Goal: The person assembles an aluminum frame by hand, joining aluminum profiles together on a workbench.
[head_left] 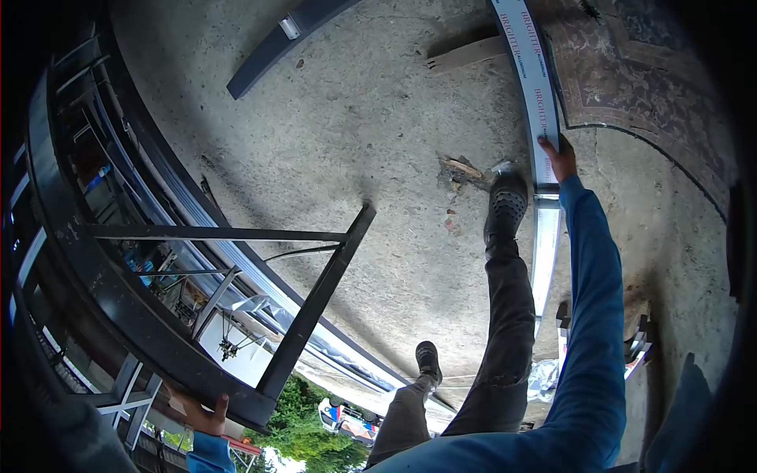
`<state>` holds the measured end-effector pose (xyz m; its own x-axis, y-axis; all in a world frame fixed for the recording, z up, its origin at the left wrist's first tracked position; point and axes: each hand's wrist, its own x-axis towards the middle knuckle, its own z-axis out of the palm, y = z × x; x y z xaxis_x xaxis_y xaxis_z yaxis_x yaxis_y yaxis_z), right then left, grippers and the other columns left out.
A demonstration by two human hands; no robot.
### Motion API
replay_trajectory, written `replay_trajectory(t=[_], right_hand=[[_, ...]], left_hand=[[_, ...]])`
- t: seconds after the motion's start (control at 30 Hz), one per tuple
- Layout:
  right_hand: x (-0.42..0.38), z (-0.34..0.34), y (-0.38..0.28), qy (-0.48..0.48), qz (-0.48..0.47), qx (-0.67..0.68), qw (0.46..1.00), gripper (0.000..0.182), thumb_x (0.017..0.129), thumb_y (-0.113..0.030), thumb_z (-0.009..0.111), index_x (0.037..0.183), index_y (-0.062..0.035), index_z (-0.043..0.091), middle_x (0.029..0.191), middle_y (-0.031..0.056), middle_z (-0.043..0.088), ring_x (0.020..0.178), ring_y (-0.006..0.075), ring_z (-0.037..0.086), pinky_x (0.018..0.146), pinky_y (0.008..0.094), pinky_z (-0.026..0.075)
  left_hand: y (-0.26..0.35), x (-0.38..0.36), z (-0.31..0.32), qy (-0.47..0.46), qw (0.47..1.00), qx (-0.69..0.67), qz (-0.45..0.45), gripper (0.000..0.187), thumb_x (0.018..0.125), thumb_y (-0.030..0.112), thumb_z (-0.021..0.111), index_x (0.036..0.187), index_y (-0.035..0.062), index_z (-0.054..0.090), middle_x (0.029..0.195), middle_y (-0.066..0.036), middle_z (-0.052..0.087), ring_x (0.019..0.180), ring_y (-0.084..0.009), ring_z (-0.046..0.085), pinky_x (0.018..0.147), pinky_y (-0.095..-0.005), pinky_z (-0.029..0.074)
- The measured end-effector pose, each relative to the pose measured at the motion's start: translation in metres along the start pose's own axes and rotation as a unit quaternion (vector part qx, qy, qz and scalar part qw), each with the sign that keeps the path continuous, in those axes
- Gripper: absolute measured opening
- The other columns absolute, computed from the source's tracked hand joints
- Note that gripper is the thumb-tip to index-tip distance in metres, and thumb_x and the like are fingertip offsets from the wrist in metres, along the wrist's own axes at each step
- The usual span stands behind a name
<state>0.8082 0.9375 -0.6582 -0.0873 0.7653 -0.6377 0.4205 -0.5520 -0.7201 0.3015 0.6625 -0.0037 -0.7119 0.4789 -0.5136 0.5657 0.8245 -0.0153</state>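
My right hand (pixel 561 159) is closed around the edge of a long aluminum profile (pixel 539 102), its film printed "BRIGHTER ALUMINUM". The profile runs from the top of the view down past my forearm, beside my shoe. At the lower left, my left hand (pixel 203 415) grips the underside of a dark metal beam (pixel 150 327), thumb showing and some fingers partly hidden. That beam belongs to a rack whose leg (pixel 319 303) and crossbar stand on the concrete.
Long profiles (pixel 185 185) lie on the rack at left. A dark profile piece (pixel 268 55) lies on the concrete floor (pixel 339 142). A patterned mat (pixel 631 75) lies at upper right, with a wood strip (pixel 469 54) near it. Broken wood (pixel 464 168) lies by my shoe (pixel 506 205).
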Motion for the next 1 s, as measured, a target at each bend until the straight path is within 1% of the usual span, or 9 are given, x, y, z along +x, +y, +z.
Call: replay_trajectory(t=[0.13, 0.23, 0.43, 0.53, 0.67, 0.73, 0.8, 0.87, 1.0], right_hand=[[-0.069, -0.008, -0.076, 0.023, -0.019, -0.081, 0.996, 0.051, 0.074, -0.041, 0.074, 0.097, 0.0019, 0.063, 0.090, 0.0158, 0.068, 0.084, 0.0225, 0.066, 0.076, 0.0335, 0.049], [-0.122, -0.025, -0.110, 0.034, -0.034, -0.026, 0.998, 0.051, 0.072, -0.038, 0.076, 0.099, 0.0030, 0.062, 0.088, 0.0148, 0.067, 0.080, 0.0212, 0.065, 0.073, 0.0330, 0.049], [-0.249, -0.080, -0.187, -0.139, -0.053, 0.043, 0.988, 0.039, 0.066, -0.012, 0.076, 0.099, 0.0037, 0.063, 0.087, 0.0115, 0.068, 0.079, 0.0183, 0.064, 0.072, 0.0315, 0.050], [-0.357, -0.086, -0.248, -0.090, -0.141, -0.066, 0.984, 0.044, 0.060, -0.014, 0.077, 0.098, 0.0013, 0.061, 0.086, 0.0109, 0.067, 0.078, 0.0191, 0.064, 0.071, 0.0314, 0.050], [-0.514, -0.099, -0.284, -0.009, -0.236, -0.027, 0.971, 0.036, 0.060, -0.009, 0.073, 0.092, 0.0012, 0.059, 0.081, 0.0109, 0.066, 0.071, 0.0187, 0.063, 0.066, 0.0311, 0.050], [-0.608, -0.108, -0.297, 0.042, -0.286, -0.029, 0.957, 0.039, 0.062, -0.008, 0.072, 0.096, 0.0019, 0.056, 0.080, 0.0088, 0.065, 0.070, 0.0179, 0.062, 0.066, 0.0310, 0.049], [-0.664, -0.127, -0.260, 0.124, -0.302, -0.004, 0.945, 0.064, 0.062, -0.007, 0.074, 0.118, 0.0078, 0.047, 0.105, 0.0133, 0.059, 0.093, 0.0206, 0.058, 0.080, 0.0317, 0.048], [-0.738, -0.132, -0.250, 0.197, -0.289, 0.076, 0.934, 0.081, 0.064, -0.006, 0.075, 0.132, 0.0085, 0.033, 0.120, 0.0157, 0.051, 0.103, 0.0236, 0.053, 0.089, 0.0347, 0.043], [-0.874, -0.151, -0.233, 0.262, -0.374, 0.048, 0.888, 0.076, 0.067, -0.010, 0.075, 0.131, 0.0068, 0.036, 0.119, 0.0159, 0.051, 0.104, 0.0258, 0.052, 0.095, 0.0377, 0.039]], left_hand=[[-0.002, 0.000, 0.000, 0.009, 0.998, -0.060, 0.021, 0.120, 0.065, 0.021, 0.080, 0.145, 0.0035, -0.008, 0.145, -0.024, 0.016, 0.130, -0.0343, 0.029, 0.108, -0.0414, 0.028], [-0.012, 0.001, -0.007, 0.054, 0.984, 0.141, 0.099, 0.127, 0.058, 0.025, 0.082, 0.143, -0.0037, -0.007, 0.144, -0.032, 0.013, 0.132, -0.0447, 0.024, 0.108, -0.0453, 0.029], [-0.021, -0.001, -0.012, 0.101, 0.968, 0.178, 0.147, 0.130, 0.056, 0.039, 0.083, 0.141, -0.0080, -0.003, 0.145, -0.035, 0.009, 0.133, -0.0518, 0.014, 0.110, -0.0527, 0.020], [0.001, -0.019, -0.028, 0.043, 0.978, 0.198, 0.046, 0.129, 0.059, 0.046, 0.081, 0.142, -0.0071, -0.003, 0.147, -0.032, 0.005, 0.135, -0.0516, 0.010, 0.108, -0.0563, 0.025], [-0.022, -0.031, -0.031, 0.051, 0.980, 0.179, 0.069, 0.127, 0.064, 0.057, 0.075, 0.144, -0.0025, -0.005, 0.149, -0.028, 0.001, 0.135, -0.0510, 0.008, 0.107, -0.0603, 0.024], [-0.045, -0.041, -0.019, 0.094, 0.985, 0.082, 0.123, 0.117, 0.069, 0.053, 0.073, 0.146, 0.0020, 0.001, 0.150, -0.024, 0.005, 0.137, -0.0466, 0.007, 0.110, -0.0590, 0.018], [-0.073, -0.052, 0.017, 0.163, 0.949, 0.009, 0.270, 0.105, 0.072, 0.047, 0.072, 0.146, 0.0049, 0.010, 0.149, -0.023, 0.010, 0.137, -0.0451, 0.012, 0.111, -0.0561, 0.018], [-0.098, -0.098, 0.031, 0.101, 0.910, -0.016, 0.401, 0.091, 0.074, 0.040, 0.071, 0.144, 0.0072, 0.021, 0.148, -0.021, 0.015, 0.134, -0.0439, 0.019, 0.109, -0.0549, 0.022], [-0.165, -0.162, 0.113, -0.014, 0.832, -0.082, 0.549, 0.063, 0.074, 0.036, 0.071, 0.126, 0.0070, 0.047, 0.125, -0.018, 0.050, 0.109, -0.0364, 0.052, 0.092, -0.0448, 0.043]])
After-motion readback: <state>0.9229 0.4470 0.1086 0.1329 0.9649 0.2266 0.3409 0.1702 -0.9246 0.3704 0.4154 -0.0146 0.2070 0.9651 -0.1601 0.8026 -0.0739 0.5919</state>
